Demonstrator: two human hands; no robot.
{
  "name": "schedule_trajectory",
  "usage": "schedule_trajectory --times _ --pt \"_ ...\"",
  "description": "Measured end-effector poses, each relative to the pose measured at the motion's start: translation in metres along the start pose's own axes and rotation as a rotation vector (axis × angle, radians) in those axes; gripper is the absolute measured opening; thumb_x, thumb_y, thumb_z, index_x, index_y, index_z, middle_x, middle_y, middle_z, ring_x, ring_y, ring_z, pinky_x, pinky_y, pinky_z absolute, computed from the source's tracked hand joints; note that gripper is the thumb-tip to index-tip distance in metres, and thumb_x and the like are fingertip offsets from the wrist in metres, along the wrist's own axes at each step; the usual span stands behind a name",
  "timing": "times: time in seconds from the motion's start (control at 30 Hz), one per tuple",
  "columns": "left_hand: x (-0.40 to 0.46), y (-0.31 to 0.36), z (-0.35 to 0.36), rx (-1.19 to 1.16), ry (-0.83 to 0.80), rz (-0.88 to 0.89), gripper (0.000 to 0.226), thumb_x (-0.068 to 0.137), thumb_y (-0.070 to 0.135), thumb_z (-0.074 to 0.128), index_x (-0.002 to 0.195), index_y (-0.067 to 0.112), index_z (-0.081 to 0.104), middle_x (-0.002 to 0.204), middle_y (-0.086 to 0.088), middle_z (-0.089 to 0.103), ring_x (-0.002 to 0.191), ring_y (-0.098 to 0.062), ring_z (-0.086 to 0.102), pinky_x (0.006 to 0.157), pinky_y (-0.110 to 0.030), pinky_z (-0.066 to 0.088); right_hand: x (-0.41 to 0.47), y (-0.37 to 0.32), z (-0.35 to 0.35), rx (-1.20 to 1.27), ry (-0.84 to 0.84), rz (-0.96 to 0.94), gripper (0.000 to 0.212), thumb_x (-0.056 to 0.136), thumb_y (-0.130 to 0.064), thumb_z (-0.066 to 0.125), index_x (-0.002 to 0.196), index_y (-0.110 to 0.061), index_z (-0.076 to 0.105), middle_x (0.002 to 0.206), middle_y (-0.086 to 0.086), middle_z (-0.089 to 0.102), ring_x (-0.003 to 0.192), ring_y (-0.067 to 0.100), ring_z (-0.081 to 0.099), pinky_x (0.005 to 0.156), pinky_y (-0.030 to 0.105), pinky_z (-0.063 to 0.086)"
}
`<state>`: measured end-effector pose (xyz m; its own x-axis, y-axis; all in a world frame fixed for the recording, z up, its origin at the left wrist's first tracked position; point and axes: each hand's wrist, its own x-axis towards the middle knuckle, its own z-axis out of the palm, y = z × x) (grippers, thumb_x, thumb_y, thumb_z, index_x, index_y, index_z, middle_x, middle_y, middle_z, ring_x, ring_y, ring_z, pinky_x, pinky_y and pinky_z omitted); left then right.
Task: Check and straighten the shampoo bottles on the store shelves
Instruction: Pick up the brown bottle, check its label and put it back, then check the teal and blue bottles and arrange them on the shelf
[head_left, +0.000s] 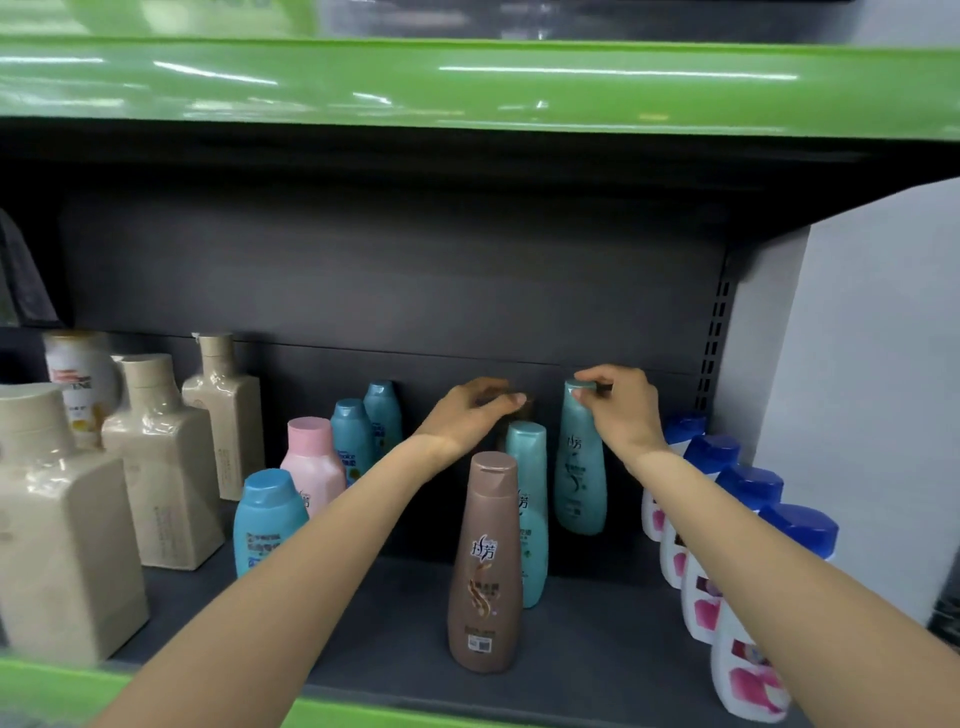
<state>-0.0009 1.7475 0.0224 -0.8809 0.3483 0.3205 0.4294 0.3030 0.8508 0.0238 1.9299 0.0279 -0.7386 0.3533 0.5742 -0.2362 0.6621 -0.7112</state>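
The right hand (621, 410) pinches the cap of a teal bottle (579, 467) between thumb and fingers; the bottle stands far back on the dark shelf (395, 639), its body hanging below the hand. The left hand (470, 415) curls closed over the top of a dark brown bottle (519, 415), mostly hidden behind it, so the grip itself is hard to make out. Just below the left hand stands a second teal bottle (530, 514), and nearer still a brown bottle (485, 566). Left of that hand are blue bottles (270, 519) and a pink bottle (311, 457). Right of the right hand runs a row of white bottles (743, 670) with blue caps.
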Motion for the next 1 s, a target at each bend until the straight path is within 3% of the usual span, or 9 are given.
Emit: schedule_trajectory --times 0.17,0.33,0.43,0.63,0.87,0.93,1.0 --pt "-0.006 0.015 -0.002 0.075 0.226 0.195 0.022 0.088 0.016 0.062 0.11 0.016 0.063 0.108 -0.001 0.066 0.104 -0.016 0.06 0.09 -0.02 0.042 -0.022 -0.032 -0.029 -0.091 0.073 0.068 0.024 0.087 -0.008 0.063 0.111 -0.007 0.068 0.119 0.009 0.065 0.109 0.023 0.06 0.085 0.017 0.039" --pt "-0.043 0.04 -0.011 0.106 0.217 0.416 0.018 0.087 0.012 0.058 0.104 0.017 0.063 0.105 -0.001 0.063 0.094 -0.011 0.059 0.084 -0.015 0.042 -0.066 -0.069 -0.056 -0.14 0.166 0.056 0.021 0.087 -0.01 0.063 0.108 -0.01 0.07 0.116 0.008 0.065 0.107 0.021 0.06 0.085 0.021 0.041" --pt "-0.077 0.053 -0.016 0.104 0.121 0.527 0.016 0.088 0.012 0.058 0.103 0.017 0.064 0.102 0.003 0.062 0.085 0.001 0.056 0.075 -0.003 0.038 -0.098 -0.095 -0.066 -0.16 0.215 0.066 0.021 0.086 -0.013 0.065 0.106 -0.013 0.071 0.113 0.004 0.067 0.105 0.019 0.06 0.088 0.027 0.045" --pt "-0.14 0.05 -0.021 0.075 -0.197 0.534 0.028 0.091 0.018 0.058 0.119 0.018 0.058 0.113 0.005 0.06 0.1 -0.005 0.057 0.081 -0.012 0.04 -0.158 -0.137 -0.069 -0.023 0.287 0.202 0.013 0.084 -0.015 0.069 0.096 -0.015 0.073 0.1 0.004 0.069 0.097 0.021 0.064 0.085 0.045 0.054" --pt "-0.185 0.031 -0.044 -0.069 -0.365 0.497 0.034 0.087 0.023 0.065 0.12 0.023 0.058 0.102 0.004 0.067 0.083 0.001 0.06 0.069 -0.005 0.044 -0.221 -0.174 -0.056 0.153 0.281 0.32 0.01 0.084 -0.011 0.068 0.094 -0.01 0.07 0.095 0.008 0.068 0.089 0.031 0.067 0.075 0.051 0.057" --pt "-0.196 0.025 -0.052 -0.083 -0.426 0.477 0.045 0.084 0.026 0.069 0.126 0.029 0.053 0.101 0.008 0.064 0.083 0.002 0.06 0.071 -0.007 0.046 -0.235 -0.182 -0.051 0.209 0.293 0.344 0.012 0.086 -0.01 0.066 0.098 -0.007 0.069 0.093 0.007 0.067 0.083 0.036 0.067 0.075 0.055 0.055" --pt "-0.206 0.015 -0.059 -0.093 -0.5 0.445 0.056 0.081 0.024 0.073 0.13 0.034 0.048 0.103 0.013 0.061 0.09 0.0 0.06 0.078 -0.011 0.048 -0.245 -0.188 -0.048 0.267 0.304 0.345 0.016 0.087 -0.008 0.064 0.102 -0.003 0.067 0.093 0.009 0.066 0.083 0.03 0.066 0.072 0.047 0.058"
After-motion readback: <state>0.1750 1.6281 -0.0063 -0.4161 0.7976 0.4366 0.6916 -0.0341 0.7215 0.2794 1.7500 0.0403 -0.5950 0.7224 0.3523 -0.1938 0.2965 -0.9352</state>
